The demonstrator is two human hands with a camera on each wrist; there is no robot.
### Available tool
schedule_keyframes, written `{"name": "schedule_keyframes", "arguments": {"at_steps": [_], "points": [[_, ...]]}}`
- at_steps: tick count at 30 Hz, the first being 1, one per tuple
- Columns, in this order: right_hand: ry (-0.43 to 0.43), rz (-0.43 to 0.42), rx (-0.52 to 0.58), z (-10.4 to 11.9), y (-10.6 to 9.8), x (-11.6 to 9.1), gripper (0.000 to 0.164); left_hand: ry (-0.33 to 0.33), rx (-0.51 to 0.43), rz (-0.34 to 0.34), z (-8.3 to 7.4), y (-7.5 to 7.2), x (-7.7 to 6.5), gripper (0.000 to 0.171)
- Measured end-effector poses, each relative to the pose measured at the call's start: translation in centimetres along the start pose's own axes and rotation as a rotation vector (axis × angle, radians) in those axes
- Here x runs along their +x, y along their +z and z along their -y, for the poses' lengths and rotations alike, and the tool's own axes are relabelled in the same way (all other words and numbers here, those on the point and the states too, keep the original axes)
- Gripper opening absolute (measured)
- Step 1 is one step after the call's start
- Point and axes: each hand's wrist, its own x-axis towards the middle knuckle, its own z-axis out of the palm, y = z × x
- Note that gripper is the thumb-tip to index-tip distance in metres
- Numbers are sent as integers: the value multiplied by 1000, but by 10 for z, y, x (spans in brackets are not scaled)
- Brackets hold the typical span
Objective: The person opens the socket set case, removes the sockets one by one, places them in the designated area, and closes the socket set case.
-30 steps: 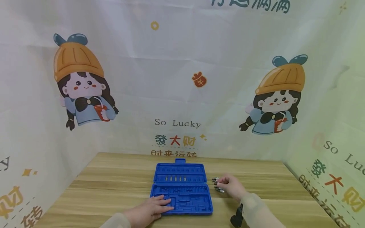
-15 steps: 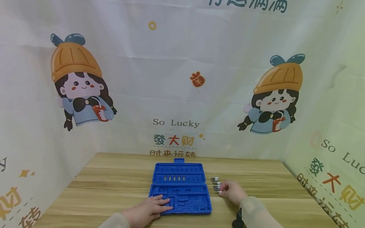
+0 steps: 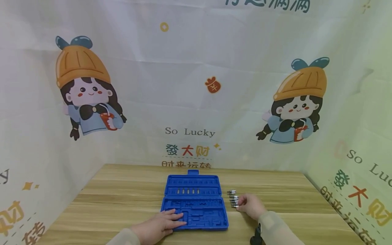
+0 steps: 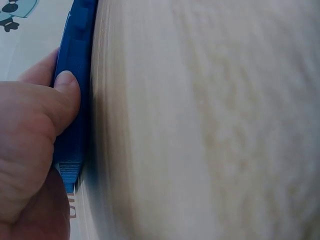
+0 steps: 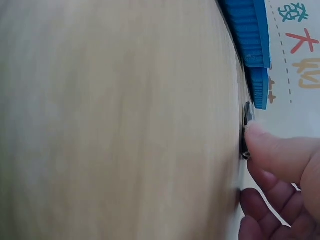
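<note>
A blue plastic tool case (image 3: 225, 212) lies unfolded on the table. Over its near left corner rests my left hand (image 3: 157, 225), fingers spread and straight across the moulded tray. In the left wrist view the thumb (image 4: 67, 97) lies against the case's side wall. Several silver bit sockets (image 3: 231, 192) form a column right of the case. My right hand (image 3: 251, 206) pinches the nearest, a bit socket (image 5: 246, 142), at its right end; the thumb covers part of it. It stays at table level. Several small bits (image 3: 188, 191) stand in a row in the far half of the case.
The wooden table (image 3: 116, 190) runs back to a printed cloth backdrop (image 3: 183, 102), which also closes in both sides. A black object (image 3: 256, 236) hangs at the right wrist.
My right hand has moved nearer, from the farther bit sockets down to the nearest one, and the sockets now lie in a neater column. The left hand has stayed on the case.
</note>
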Motion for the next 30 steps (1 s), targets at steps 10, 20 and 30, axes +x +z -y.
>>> {"name": "schedule_keyframes", "arguments": {"at_steps": [10, 20, 30], "points": [[55, 25, 97, 20, -9, 11, 10, 33, 30, -26, 0, -1, 0, 46], [12, 90, 159, 77, 19, 31, 12, 50, 26, -22, 6, 1, 0, 45], [34, 59, 235, 87, 67, 53, 13, 137, 27, -52, 44, 27, 11, 46]]}}
